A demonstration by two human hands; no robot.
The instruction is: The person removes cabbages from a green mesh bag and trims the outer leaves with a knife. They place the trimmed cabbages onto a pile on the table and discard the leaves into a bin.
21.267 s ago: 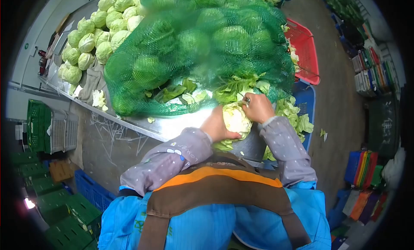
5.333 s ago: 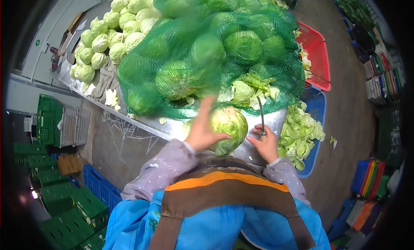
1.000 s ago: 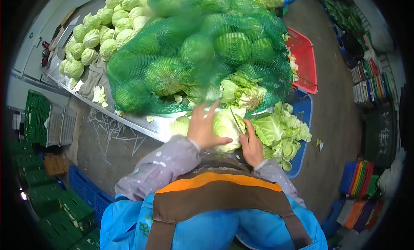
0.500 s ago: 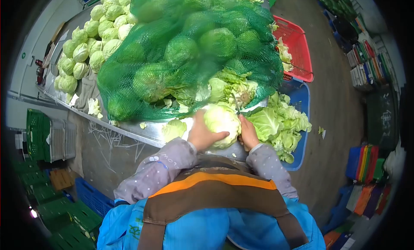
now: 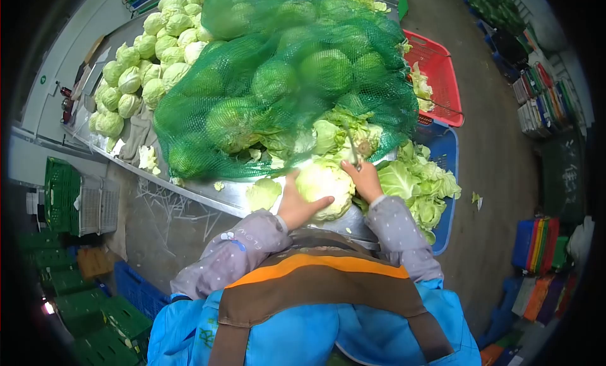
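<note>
Across the far half of the desk [image 5: 208,192], filling most of the view: green net sack [image 5: 278,82] bulging with cabbages, its near edge torn open with loose leaves spilling out. Far left on the same steel surface, beyond the sack: heap of trimmed cabbages [image 5: 142,63], pale and bare of net. Right of the desk, on the floor: blue crate [image 5: 447,158] piled with cut outer leaves [image 5: 420,183]; farther off behind it, red crate [image 5: 439,76] with a few scraps inside. Near left, below the desk edge: stacked green crates [image 5: 60,189]. At the near edge of the desk, just in front of the sack's opening: single cabbage [image 5: 325,186], pale and round, resting on the steel. Left hand [image 5: 297,202] cupped against its left side, grip clasping the cabbage, thumb lying across the near face. Right hand [image 5: 363,180] against its far right side, grip clenched round the handle of a knife [image 5: 352,148], thin blade pointing away toward the sack. Just left of the cabbage, flat on the steel: one loose leaf [image 5: 262,192].
</note>
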